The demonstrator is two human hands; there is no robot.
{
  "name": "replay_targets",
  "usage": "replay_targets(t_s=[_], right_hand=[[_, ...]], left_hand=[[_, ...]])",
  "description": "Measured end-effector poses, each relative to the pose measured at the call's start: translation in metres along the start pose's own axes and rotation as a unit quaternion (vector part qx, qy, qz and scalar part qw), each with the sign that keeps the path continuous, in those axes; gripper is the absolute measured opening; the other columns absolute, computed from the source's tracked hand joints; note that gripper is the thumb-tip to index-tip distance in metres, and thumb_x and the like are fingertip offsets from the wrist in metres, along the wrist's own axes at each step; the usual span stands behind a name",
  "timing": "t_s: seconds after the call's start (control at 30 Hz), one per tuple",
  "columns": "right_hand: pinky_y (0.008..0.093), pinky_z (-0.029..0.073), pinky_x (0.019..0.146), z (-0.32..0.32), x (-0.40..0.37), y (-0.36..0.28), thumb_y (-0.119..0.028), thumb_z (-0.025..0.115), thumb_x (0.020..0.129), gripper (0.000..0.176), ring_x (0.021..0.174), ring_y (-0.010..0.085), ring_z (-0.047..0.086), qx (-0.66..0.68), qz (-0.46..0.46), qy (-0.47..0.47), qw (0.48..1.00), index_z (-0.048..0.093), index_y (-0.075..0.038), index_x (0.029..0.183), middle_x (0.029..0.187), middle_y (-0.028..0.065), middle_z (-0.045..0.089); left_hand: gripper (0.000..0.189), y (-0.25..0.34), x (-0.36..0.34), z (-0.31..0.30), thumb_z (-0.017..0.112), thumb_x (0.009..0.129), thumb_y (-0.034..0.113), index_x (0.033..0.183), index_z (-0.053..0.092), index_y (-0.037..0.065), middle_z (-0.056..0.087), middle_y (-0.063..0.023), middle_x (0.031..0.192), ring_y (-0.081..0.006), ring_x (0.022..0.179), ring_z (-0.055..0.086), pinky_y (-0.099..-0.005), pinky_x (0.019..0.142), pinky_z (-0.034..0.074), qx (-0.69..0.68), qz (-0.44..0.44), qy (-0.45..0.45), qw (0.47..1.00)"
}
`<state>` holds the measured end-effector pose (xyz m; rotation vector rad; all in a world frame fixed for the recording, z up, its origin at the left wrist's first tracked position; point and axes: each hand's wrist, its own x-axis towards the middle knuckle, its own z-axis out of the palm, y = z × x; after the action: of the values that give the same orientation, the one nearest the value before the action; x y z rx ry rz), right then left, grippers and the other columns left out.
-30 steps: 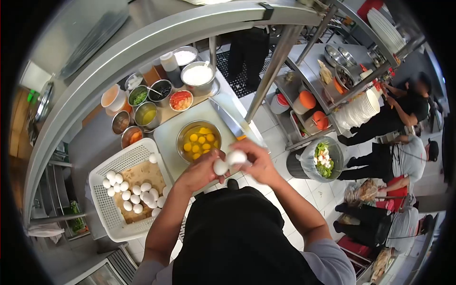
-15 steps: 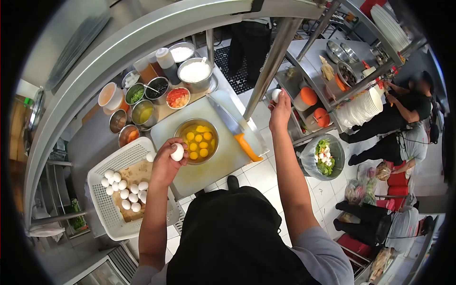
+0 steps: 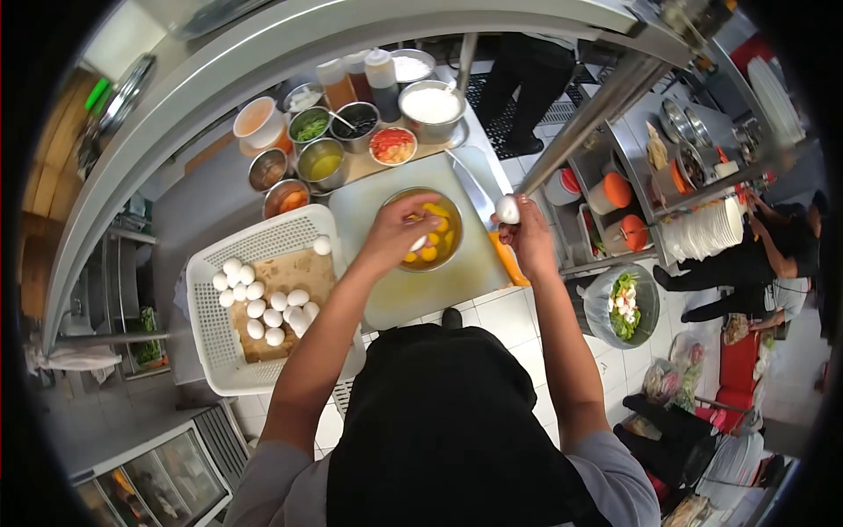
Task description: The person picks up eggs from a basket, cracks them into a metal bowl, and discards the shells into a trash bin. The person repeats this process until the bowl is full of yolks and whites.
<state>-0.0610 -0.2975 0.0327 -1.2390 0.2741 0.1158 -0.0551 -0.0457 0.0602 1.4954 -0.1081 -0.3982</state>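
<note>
My left hand [image 3: 392, 235] is over the near left part of a steel bowl [image 3: 457, 244], its fingers closed round a white egg [image 3: 419, 243], mostly hidden by them. Several yellow yolks [image 3: 428, 253] lie inside the bowl. To the right of the bowl, my right hand [image 3: 531, 239] grips another white egg [image 3: 507, 209] at its fingertips, above the orange handle of a knife [image 3: 506, 260]. Under the bowl and knife is a pale cutting board [image 3: 386, 299]. A white plastic basket [image 3: 211, 338] of whole eggs [image 3: 274, 318] stands left of my left forearm.
Behind the board are tubs of chopped red food [image 3: 392, 146] and green food [image 3: 310, 127], bottles [image 3: 381, 79] and a pot of white contents [image 3: 432, 104]. A steel post [image 3: 597, 114] rises at the right. A lined bin [image 3: 645, 307] holds greens. Other people [image 3: 773, 255] are nearby.
My left hand has moved with its egg from the bowl's near left rim to over the yolks. My right hand has come down and closer to the board with its egg. The view has shifted.
</note>
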Motion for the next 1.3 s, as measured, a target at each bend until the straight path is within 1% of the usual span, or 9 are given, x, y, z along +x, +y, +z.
replay_targets(t_s=[0.2, 0.27, 0.4, 0.47, 0.7, 0.87, 0.93, 1.03, 1.3], right_hand=[[0.022, 0.041, 0.048, 0.055, -0.001, 0.008, -0.038, 0.056, 0.101, 0.032, 0.053, 0.0072, 0.05, -0.104, -0.037, -0.043, 0.993, 0.052, -0.006, 0.1, 0.073, 0.0046, 0.062], [0.0217, 0.039, 0.045, 0.068, 0.004, 0.013, -0.037, 0.059, 0.1, 0.032, 0.049, 0.0068, 0.048, -0.146, -0.023, -0.077, 0.986, 0.052, -0.005, 0.099, 0.069, 0.0036, 0.06], [0.0211, 0.038, 0.043, 0.081, 0.005, 0.014, -0.039, 0.061, 0.098, 0.036, 0.051, 0.0065, 0.052, -0.209, -0.008, -0.118, 0.971, 0.054, -0.005, 0.09, 0.069, 0.0035, 0.059], [0.0208, 0.04, 0.044, 0.081, 0.006, 0.015, -0.04, 0.062, 0.098, 0.037, 0.052, 0.0068, 0.054, -0.218, -0.002, -0.123, 0.968, 0.056, -0.004, 0.09, 0.069, 0.0036, 0.06], [0.0198, 0.044, 0.046, 0.078, 0.012, 0.024, -0.038, 0.063, 0.097, 0.037, 0.053, 0.0065, 0.056, -0.235, 0.021, -0.177, 0.956, 0.06, -0.002, 0.095, 0.068, 0.0033, 0.062], [0.0214, 0.047, 0.051, 0.078, 0.01, 0.026, -0.036, 0.066, 0.095, 0.037, 0.058, 0.0074, 0.058, -0.243, 0.054, -0.172, 0.953, 0.062, 0.0, 0.101, 0.076, 0.0062, 0.064], [0.0272, 0.052, 0.061, 0.078, 0.006, 0.027, -0.028, 0.069, 0.093, 0.036, 0.069, 0.0129, 0.063, -0.254, -0.092, -0.155, 0.95, 0.061, 0.002, 0.11, 0.093, 0.0121, 0.066], [0.0331, 0.055, 0.071, 0.075, 0.008, 0.034, -0.018, 0.07, 0.087, 0.039, 0.08, 0.0232, 0.066, -0.296, -0.201, -0.199, 0.912, 0.059, 0.002, 0.119, 0.107, 0.0182, 0.064], [0.0441, 0.054, 0.076, 0.089, 0.006, 0.043, -0.014, 0.07, 0.075, 0.048, 0.089, 0.0389, 0.064, -0.452, -0.289, -0.159, 0.829, 0.058, -0.003, 0.12, 0.103, 0.0225, 0.063]], left_hand=[[0.053, -0.001, 0.018, 0.013, 0.071, 0.089, 0.02, 0.136, 0.055, 0.003, 0.066, -0.0064, 0.095, -0.008, 0.068, 0.062, -0.0219, 0.055, 0.048, 0.061, 0.001, -0.057, 0.997], [0.052, 0.0, 0.017, 0.003, 0.074, 0.087, 0.017, 0.133, 0.058, 0.0, 0.066, -0.0069, 0.102, -0.0096, 0.076, 0.065, -0.0224, 0.065, 0.052, 0.11, 0.01, -0.045, 0.993], [0.047, -0.013, 0.014, -0.014, 0.071, 0.088, 0.017, 0.131, 0.059, 0.0, 0.069, -0.0059, 0.093, -0.0082, 0.071, 0.064, -0.0217, 0.056, 0.051, 0.14, 0.052, -0.044, 0.988], [0.043, -0.007, 0.005, -0.022, 0.067, 0.09, 0.015, 0.13, 0.06, 0.0, 0.069, -0.006, 0.094, -0.0082, 0.069, 0.064, -0.0213, 0.052, 0.049, 0.039, -0.05, -0.076, 0.995], [0.045, -0.02, 0.001, -0.034, 0.068, 0.089, 0.02, 0.13, 0.061, 0.003, 0.069, -0.0039, 0.09, -0.007, 0.073, 0.063, -0.0216, 0.051, 0.049, 0.023, -0.061, -0.09, 0.994], [0.039, -0.012, 0.002, -0.027, 0.064, 0.088, 0.017, 0.125, 0.062, 0.002, 0.068, -0.004, 0.093, -0.0078, 0.076, 0.065, -0.0219, 0.05, 0.047, 0.079, -0.097, -0.028, 0.992], [0.04, -0.015, 0.007, -0.023, 0.064, 0.087, 0.018, 0.123, 0.063, 0.002, 0.068, -0.0038, 0.092, -0.0082, 0.076, 0.065, -0.0225, 0.05, 0.048, 0.096, -0.108, -0.003, 0.989], [0.04, -0.018, 0.014, -0.022, 0.064, 0.085, 0.019, 0.121, 0.064, 0.003, 0.068, -0.0033, 0.09, -0.0085, 0.075, 0.065, -0.0238, 0.051, 0.049, 0.121, -0.13, 0.024, 0.984], [0.035, -0.016, 0.024, -0.013, 0.064, 0.082, 0.022, 0.112, 0.07, 0.005, 0.068, -0.003, 0.085, -0.0092, 0.071, 0.063, -0.0252, 0.051, 0.049, 0.178, -0.151, 0.042, 0.971]])
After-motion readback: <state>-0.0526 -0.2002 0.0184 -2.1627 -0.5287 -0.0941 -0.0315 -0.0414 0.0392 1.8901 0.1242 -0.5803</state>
